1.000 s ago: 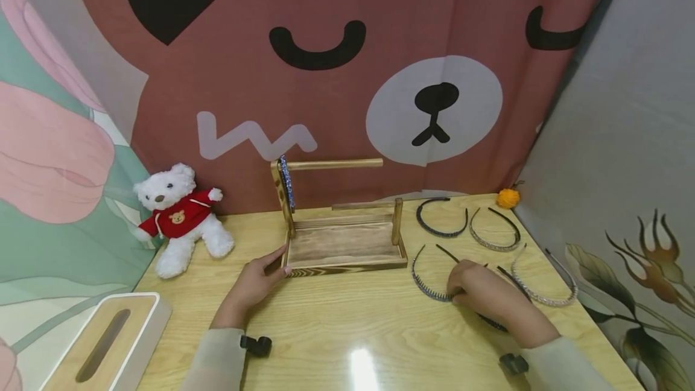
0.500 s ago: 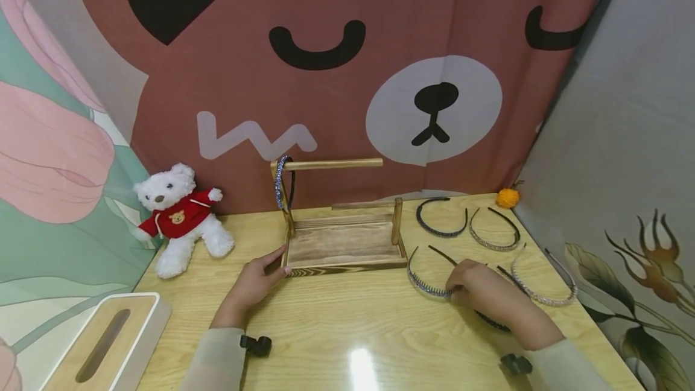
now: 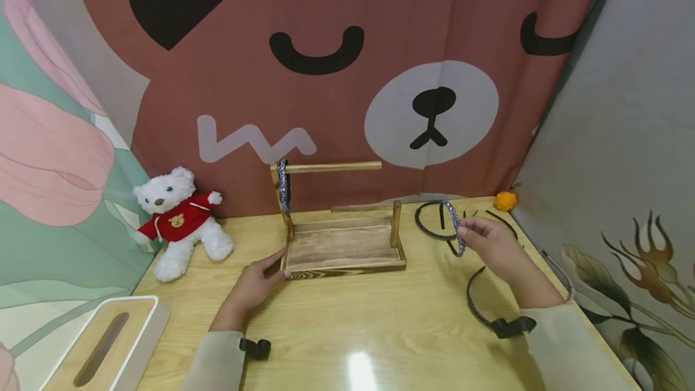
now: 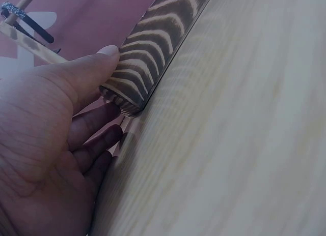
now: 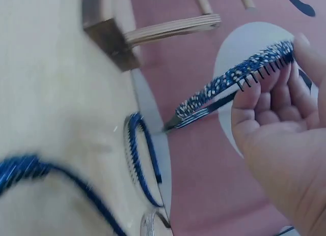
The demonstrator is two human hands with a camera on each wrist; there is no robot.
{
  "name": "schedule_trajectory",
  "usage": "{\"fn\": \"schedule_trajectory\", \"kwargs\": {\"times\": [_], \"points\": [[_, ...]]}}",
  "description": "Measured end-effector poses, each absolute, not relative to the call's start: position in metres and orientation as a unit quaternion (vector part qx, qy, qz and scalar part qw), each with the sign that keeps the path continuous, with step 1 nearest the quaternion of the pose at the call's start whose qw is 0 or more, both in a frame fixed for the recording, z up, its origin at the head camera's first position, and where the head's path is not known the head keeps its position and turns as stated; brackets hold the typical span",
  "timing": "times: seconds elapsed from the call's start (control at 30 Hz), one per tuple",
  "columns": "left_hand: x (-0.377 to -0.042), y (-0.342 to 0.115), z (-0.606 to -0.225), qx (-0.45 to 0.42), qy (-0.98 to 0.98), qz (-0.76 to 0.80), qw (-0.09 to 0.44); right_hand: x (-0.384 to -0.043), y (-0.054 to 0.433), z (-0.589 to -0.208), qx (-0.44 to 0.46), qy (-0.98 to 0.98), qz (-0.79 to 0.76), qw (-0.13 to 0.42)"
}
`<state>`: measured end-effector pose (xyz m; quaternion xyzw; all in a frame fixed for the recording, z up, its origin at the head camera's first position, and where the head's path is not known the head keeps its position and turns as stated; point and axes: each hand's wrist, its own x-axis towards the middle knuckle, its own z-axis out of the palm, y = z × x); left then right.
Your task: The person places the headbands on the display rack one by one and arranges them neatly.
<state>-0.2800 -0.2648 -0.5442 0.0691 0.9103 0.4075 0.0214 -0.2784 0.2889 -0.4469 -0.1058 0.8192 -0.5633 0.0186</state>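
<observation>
evidently, the work at this point is loading headbands onto the wooden stand (image 3: 347, 271), and you look to be at the carrying stage, between pick-up and hanging. one glittery blue headband (image 3: 283, 183) already hangs from the upper bar (image 3: 336, 167), close by the left post. the held headband (image 5: 232, 79) is in your right hand (image 3: 491, 249), lifted clear of the tabletop (image 3: 326, 324) and to the right of the stand, not yet over either bar.

the next move probably calls for you to swing it left and raise it to the upper bar's free right end, then slip the loop over and slide it along. the lower bar (image 3: 361, 207) may serve too — i can't tell which you intend. turn the band so its gap faces the bar, and mind its comb teeth.

as for pose, your right forearm reaches in from the lower right, thumb and fingertips closed in a pinch on the band, the other fingers curled behind. your left hand (image 3: 252, 282) pinches the stand's near left corner — thumb on the front rail, fingers around the side — which should steady it. a dark headband (image 3: 472, 305) lies below your right hand, on the tabletop.
</observation>
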Motion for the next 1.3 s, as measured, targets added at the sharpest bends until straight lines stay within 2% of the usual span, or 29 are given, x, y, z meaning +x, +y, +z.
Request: {"fn": "schedule_trajectory", "kwargs": {"times": [0.2,0.4,0.6,0.97,1.3], "points": [[-0.280,-0.265,-0.546,0.068,0.906,0.417,0.023,-0.301,0.278,-0.441,-0.095,0.623,-0.774,0.060],[-0.279,-0.264,-0.545,0.074,0.906,0.416,0.019,-0.315,0.265,-0.433,-0.056,0.520,-0.850,0.065],[-0.280,-0.263,-0.545,0.068,0.909,0.411,0.020,-0.329,0.250,-0.416,-0.024,0.492,-0.869,0.053],[-0.280,-0.265,-0.545,0.074,0.906,0.417,0.013,-0.361,0.211,-0.369,-0.022,0.543,-0.839,0.011],[-0.281,-0.265,-0.545,0.072,0.908,0.413,0.011,-0.372,0.171,-0.361,0.026,0.545,-0.838,-0.010]]}}
